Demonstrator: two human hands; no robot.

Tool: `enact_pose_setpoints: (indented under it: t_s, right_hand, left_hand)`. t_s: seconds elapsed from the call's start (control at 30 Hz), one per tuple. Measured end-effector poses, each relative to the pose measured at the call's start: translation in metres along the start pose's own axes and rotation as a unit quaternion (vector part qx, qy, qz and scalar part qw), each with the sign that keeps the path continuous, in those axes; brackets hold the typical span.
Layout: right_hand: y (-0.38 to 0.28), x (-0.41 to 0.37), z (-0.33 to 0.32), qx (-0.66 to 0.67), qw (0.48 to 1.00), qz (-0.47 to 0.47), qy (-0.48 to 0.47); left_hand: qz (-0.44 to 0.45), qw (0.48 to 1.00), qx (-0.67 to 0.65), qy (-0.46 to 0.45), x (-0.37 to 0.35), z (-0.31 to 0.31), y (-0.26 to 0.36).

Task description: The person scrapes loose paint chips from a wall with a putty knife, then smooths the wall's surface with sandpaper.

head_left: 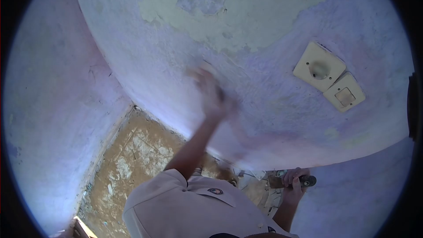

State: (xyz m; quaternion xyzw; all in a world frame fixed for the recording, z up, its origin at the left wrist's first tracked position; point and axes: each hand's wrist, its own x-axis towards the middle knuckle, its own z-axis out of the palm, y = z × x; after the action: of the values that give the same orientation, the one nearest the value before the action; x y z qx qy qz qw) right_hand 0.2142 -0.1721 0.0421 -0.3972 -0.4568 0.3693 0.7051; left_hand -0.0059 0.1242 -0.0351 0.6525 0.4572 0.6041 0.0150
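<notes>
My left hand point(213, 92) is against the purple wall point(264, 101), left of the middle of the view. Motion smears its fingers, and whatever it holds, if anything, cannot be made out. Down at the lower right, my right hand point(295, 180) is closed round the dark handle of a scraper point(276, 182), whose flat blade points left. Above the left hand, the wall shows a large pale greenish patch point(260, 17) with ragged edges where the purple paint is gone.
Two cream wall plates, a larger one point(304, 69) and a smaller one point(345, 105), sit on the wall at the right. Another wall point(53, 83) meets it at the left. Below lies a brown floor point(132, 158) with white smears and debris.
</notes>
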Motion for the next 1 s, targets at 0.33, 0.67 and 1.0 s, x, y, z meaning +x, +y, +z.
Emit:
enact_pose_setpoints:
  t_s: [0.33, 0.67, 1.0]
  right_hand:
    - [0.009, 0.000, 0.040, 0.001, 1.000, 0.000, 0.008]
    - [0.017, -0.001, 0.060, 0.129, 0.988, 0.051, 0.074]
    - [0.023, -0.004, 0.057, 0.139, 0.986, 0.074, 0.062]
  left_hand:
    - [0.120, 0.978, 0.080, -0.151, -0.019, -0.009, 0.056]
    - [0.143, 0.976, 0.019, -0.163, -0.049, -0.009, 0.055]
    - [0.025, 0.960, 0.102, -0.259, -0.011, -0.025, 0.056]
